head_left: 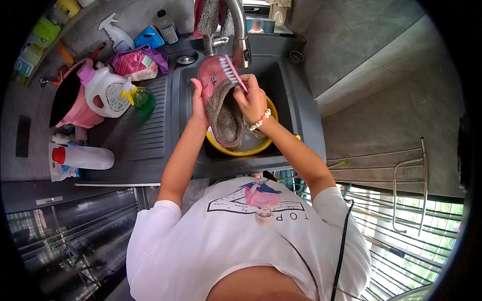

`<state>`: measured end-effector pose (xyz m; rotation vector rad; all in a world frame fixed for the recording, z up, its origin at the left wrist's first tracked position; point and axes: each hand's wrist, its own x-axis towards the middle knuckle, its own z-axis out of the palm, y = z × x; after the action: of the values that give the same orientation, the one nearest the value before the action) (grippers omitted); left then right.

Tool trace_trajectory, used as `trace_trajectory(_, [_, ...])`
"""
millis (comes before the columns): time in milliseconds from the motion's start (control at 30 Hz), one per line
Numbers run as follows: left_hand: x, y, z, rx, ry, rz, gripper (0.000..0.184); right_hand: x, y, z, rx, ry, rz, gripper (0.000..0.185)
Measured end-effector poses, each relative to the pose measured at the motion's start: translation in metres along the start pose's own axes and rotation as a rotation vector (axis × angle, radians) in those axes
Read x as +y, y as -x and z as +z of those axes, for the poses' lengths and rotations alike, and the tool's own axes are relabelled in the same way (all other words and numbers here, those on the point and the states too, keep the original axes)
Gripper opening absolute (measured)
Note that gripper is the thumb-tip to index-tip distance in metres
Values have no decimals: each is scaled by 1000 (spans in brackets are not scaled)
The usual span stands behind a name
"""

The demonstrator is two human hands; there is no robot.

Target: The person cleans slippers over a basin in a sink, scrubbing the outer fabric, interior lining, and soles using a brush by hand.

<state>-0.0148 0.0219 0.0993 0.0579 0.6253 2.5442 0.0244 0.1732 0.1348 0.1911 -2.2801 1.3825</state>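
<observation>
A pink slipper (212,75) with a grey fleecy lining is held up over a yellow basin (246,152) in the sink. My left hand (199,104) grips its left side, with the thumb standing up along the edge. In my right hand (252,100) is a pink scrubbing brush (234,72), its white bristles against the right side of the slipper's toe. A beaded bracelet circles my right wrist. Shallow water shows in the basin, partly hidden behind the slipper. Just above the toe hangs the spout of the grey tap (241,49).
Left of the sink, the ribbed drainboard (150,125) holds a white detergent jug (106,93), a green spray bottle (144,100), a pink tub (75,113) and a red-capped bottle (88,157). A metal rack (422,185) stands at the right.
</observation>
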Motion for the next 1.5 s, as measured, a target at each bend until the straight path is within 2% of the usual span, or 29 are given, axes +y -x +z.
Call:
trace_trajectory(67, [2,-5,-15,61,-38,41,83,-5,3,-5,-108,62,-148,29])
trace_trajectory(100, [4,-3,-9,118,-76,81,83,-1,3,-4,-127,237,-242,32])
trace_trajectory(133, [5,5,1,-14,-17,-28,79,4,2,-4,-130,235,-241,32])
trace_trajectory(200, [-1,5,5,287,-189,21,77,7,0,-3,-172,366,-252,29])
trace_trajectory(267, [-12,-4,-11,227,-184,98,74,2,-2,3,-130,320,-234,25])
trace_trajectory(300, [-13,1,-3,265,-201,36,73,-6,-1,7,-77,226,-212,22])
trace_trajectory(367, [-18,2,-3,251,-197,43,75,-13,2,22,-9,126,-154,19])
trace_trajectory(400, [-20,1,-5,231,-192,54,77,-14,6,30,-75,189,-74,22])
trace_trajectory(433, [-22,-8,-24,-47,125,-41,88,-16,8,30,-76,189,-74,22])
trace_trajectory(467, [-25,-16,-43,-289,400,-216,102,-18,10,29,-280,307,-105,29])
trace_trajectory(500, [-25,-15,-42,-359,447,-147,104,-19,12,28,-484,424,-135,36])
trace_trajectory(533, [-25,-12,-42,-347,448,-112,104,-18,11,25,-480,426,-134,36])
trace_trajectory(600, [-24,-4,-40,-322,449,-42,103,-13,14,13,-526,74,-177,49])
trace_trajectory(633, [-20,-1,-38,-254,352,13,100,-18,16,3,-516,45,-63,49])
trace_trajectory(667, [-17,1,-36,-211,233,98,94,-15,16,-4,-520,43,-63,49])
trace_trajectory(733, [-12,5,-30,-152,114,181,88,-10,19,-14,-318,-27,83,42])
trace_trajectory(767, [-12,1,-36,-143,76,172,95,-8,19,-14,-323,-29,86,42])
trace_trajectory(833, [-11,-6,-43,-145,16,171,102,-5,18,-16,-291,179,-183,41])
trace_trajectory(867, [-14,-8,-45,-151,15,164,102,-6,19,-17,-283,184,-181,41])
trace_trajectory(933, [-16,-5,-31,-119,-32,186,99,-16,17,-20,-100,189,-128,47])
trace_trajectory(1000, [-17,0,-17,-156,53,163,99,-1,17,-19,-33,151,-67,46])
trace_trajectory(1067, [-18,-1,-14,-184,142,133,99,12,32,-21,-18,351,-254,41])
trace_trajectory(1133, [-21,-7,-23,-186,183,-2,102,12,52,-13,-250,445,-213,39])
trace_trajectory(1167, [-22,-14,-33,-258,261,-142,105,10,59,-4,-261,554,-219,42])
trace_trajectory(1200, [-23,-14,-34,-263,262,-145,105,12,63,0,-201,544,-262,44])
trace_trajectory(1267, [-23,-17,-36,-162,266,-157,106,15,72,-3,-267,598,-274,45])
trace_trajectory(1300, [-23,-18,-40,-139,362,-209,106,11,77,-8,-262,601,-277,45])
trace_trajectory(1400, [-29,-15,-45,-222,440,-261,104,-1,85,-21,-370,650,-252,44])
trace_trajectory(1500, [-33,-9,-26,-187,401,-219,100,-3,71,-20,-462,619,-164,49])
